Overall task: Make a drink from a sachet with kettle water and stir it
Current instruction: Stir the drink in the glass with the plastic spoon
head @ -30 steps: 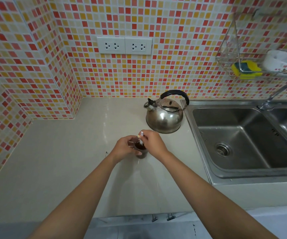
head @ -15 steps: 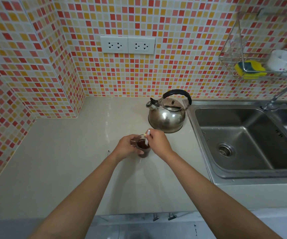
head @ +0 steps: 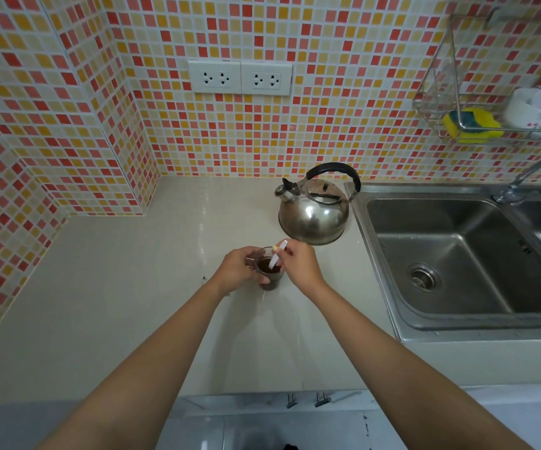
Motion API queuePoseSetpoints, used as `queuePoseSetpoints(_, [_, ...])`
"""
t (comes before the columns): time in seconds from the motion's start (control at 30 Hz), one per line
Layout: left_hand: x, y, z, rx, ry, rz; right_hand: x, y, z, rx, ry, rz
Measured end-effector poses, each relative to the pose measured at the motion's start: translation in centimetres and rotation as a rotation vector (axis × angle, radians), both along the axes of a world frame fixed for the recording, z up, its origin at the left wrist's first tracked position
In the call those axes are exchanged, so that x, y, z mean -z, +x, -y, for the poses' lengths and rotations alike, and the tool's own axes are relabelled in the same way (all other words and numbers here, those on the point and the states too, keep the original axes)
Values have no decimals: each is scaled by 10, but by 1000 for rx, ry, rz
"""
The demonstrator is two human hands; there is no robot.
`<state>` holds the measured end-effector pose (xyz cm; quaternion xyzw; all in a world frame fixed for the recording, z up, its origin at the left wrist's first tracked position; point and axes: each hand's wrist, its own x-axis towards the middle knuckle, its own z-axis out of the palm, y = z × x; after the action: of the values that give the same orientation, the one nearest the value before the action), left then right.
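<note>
Only the head view to go on. The glass point(head: 269, 271) of dark drink sat on the counter point(head: 132, 287), just in front of the kettle point(head: 314, 212). The left hand point(head: 238, 271) was wrapped around it and the right hand point(head: 300, 266) pinched a white stirrer point(head: 277, 256) dipped in the drink. My worry was that the small glass looked full, so brisk stirring or a loose left grip could've slopped hot drink over the fingers.
</note>
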<state>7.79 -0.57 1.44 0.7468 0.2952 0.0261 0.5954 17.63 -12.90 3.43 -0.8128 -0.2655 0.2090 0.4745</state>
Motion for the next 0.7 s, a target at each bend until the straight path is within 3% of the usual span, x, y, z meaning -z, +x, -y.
queuePoseSetpoints(0.27, [1, 0, 0, -3, -19, 43, -20, 14, 6, 162, 143, -16])
queuePoseSetpoints(0.53, [3, -1, -1, -1, -33, 46, -21, 9, 8, -136, 35, 294])
queuePoseSetpoints(0.7, [2, -1, -1, 0, -26, 42, -5, 11, 5, -151, -68, 245])
